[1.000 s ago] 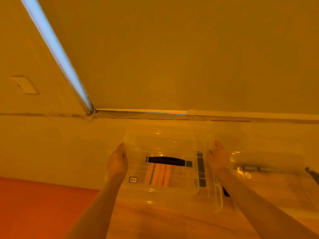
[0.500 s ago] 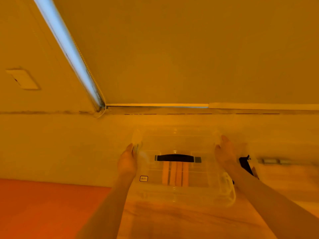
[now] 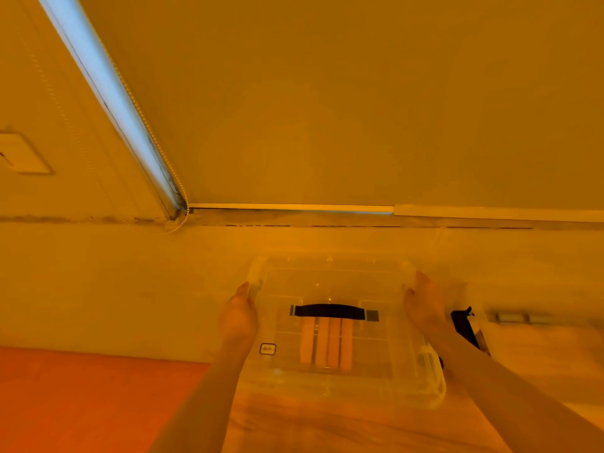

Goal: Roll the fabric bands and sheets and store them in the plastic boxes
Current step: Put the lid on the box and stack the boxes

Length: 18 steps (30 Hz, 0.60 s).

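Between the two hands, in the head view, a clear plastic box (image 3: 330,331) is sitting on a pale wooden surface (image 3: 327,426) with its lid on. The left hand (image 3: 238,322) is gripping the box's left side, its fingers curling round the edge near a clear latch (image 3: 255,278). The right hand (image 3: 424,305) is gripping the opposite side in the same way, its fingertips lying against the far right corner. Both forearms are reaching forward from the bottom of the view. Midway between the hands, a black handle (image 3: 330,311) is lying across the lid, and just nearer the person than it several orange fabric rolls (image 3: 326,346) are showing through the plastic, lying side by side inside the box. A small square sticker (image 3: 267,349) is sitting on the lid just inside the left wrist. Right of the right hand a dark object (image 3: 464,328) is partly showing; what it is cannot be told. Left of the left forearm an orange-red surface (image 3: 81,397) is spreading to the edge. Beyond the hands a wall is rising, with a pale blue strip of light (image 3: 108,93) running diagonally across it.
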Tool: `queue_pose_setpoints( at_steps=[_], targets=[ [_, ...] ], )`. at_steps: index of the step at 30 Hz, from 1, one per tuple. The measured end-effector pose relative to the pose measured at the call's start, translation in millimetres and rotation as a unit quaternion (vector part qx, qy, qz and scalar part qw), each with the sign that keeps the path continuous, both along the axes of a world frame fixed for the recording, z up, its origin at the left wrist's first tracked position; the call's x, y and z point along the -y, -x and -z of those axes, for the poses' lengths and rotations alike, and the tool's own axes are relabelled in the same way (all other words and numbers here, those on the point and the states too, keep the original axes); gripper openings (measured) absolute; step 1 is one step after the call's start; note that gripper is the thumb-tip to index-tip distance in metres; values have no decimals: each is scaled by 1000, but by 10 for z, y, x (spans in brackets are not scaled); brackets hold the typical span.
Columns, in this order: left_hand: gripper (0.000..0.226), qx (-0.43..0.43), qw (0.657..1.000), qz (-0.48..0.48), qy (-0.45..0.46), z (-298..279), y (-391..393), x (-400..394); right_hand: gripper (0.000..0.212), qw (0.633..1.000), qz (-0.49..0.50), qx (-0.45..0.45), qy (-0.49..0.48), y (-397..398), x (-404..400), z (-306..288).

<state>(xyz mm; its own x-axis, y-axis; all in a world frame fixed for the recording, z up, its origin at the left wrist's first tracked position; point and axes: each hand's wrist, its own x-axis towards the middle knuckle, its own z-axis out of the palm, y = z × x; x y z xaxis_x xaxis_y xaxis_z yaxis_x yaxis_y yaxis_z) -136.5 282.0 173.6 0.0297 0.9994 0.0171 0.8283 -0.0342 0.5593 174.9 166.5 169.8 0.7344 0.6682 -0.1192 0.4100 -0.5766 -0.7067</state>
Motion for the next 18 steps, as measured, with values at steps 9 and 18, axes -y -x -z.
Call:
queue_pose_setpoints(
  at_steps=[9,18],
  targets=[
    [33,9,1000,-10,-3,-6,-14,39,32,1000,14,20,-9,68,38,-19],
    [32,10,1000,-4,-8,-62,41,181,27,999,20,26,1,161,174,-77]
  ],
)
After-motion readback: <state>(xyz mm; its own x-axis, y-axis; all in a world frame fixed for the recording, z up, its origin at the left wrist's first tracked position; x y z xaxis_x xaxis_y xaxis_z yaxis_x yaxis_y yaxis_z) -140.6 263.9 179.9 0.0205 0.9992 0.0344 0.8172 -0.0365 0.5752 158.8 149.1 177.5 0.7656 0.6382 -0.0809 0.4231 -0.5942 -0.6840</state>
